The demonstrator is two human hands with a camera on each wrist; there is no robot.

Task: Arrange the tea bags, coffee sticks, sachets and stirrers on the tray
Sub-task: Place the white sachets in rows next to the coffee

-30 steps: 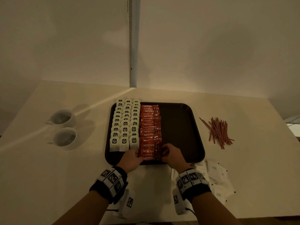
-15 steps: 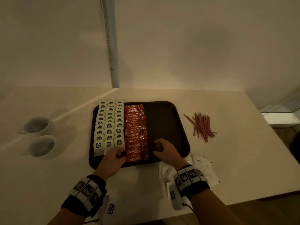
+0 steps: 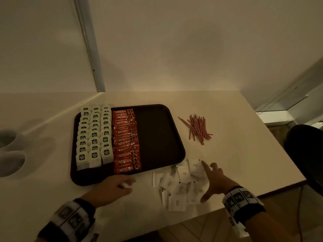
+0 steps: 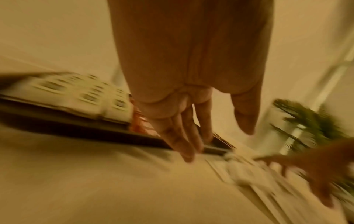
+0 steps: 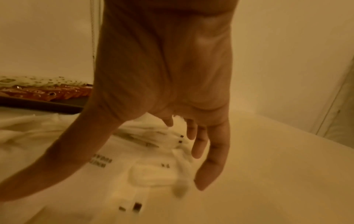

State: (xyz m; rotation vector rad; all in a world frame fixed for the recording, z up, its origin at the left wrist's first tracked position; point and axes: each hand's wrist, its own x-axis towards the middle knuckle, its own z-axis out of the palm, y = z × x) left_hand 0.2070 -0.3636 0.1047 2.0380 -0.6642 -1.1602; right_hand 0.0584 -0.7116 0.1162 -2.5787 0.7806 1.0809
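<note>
The dark brown tray (image 3: 157, 137) holds three rows of white tea bags (image 3: 94, 137) on its left and a column of red coffee sticks (image 3: 125, 140) beside them; its right half is bare. White sachets (image 3: 180, 184) lie in a loose pile on the table off the tray's front right corner. Red stirrers (image 3: 197, 130) lie heaped to the right of the tray. My left hand (image 3: 127, 185) hovers at the tray's front edge, fingers straight and holding nothing (image 4: 210, 136). My right hand (image 3: 211, 180) is spread open over the right side of the sachets (image 5: 153, 171).
Two white cups (image 3: 10, 161) stand at the far left of the table. A dark rounded chair back (image 3: 305, 154) is off the table's right edge. The table's front edge runs close below the sachets. A wall rises behind the tray.
Both hands have left the coffee sticks. The left drew back to the tray's front edge; the right swung right and opened over the sachet pile. The head view turned right.
</note>
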